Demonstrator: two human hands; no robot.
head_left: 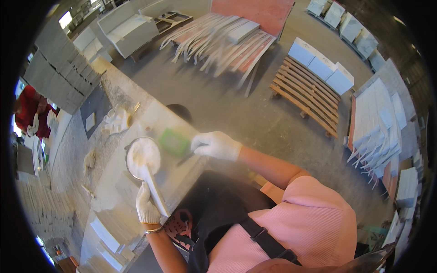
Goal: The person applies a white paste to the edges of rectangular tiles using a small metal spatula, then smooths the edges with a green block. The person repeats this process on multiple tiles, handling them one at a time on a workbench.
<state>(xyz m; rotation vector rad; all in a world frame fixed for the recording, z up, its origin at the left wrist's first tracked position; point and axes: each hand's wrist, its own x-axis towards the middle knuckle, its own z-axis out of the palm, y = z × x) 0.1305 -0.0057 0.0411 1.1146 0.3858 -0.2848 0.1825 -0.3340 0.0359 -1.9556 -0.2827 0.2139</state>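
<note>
My left hand [148, 207], in a white knit glove, is closed along the edge of a long pale strip [157, 193]. The strip's far end reaches over a round metal-rimmed pan [129, 152] that holds white material [144, 154]. Over the table's right edge, my right hand [217, 145], also gloved, is closed in a pinch. A thin dark tool [185, 159] slants down from its fingers; its exact kind is too blurred to tell. Just left of those fingers is a bright green block [174, 142], blurred, on the dusty table [120, 195].
White cloth gloves [117, 120] lie farther up the table. Grey slabs [59, 68] are stacked at the far left, near a person in red [34, 113]. Across the floor stand a wooden pallet with white boxes [307, 88] and a red rack of pale strips [227, 41].
</note>
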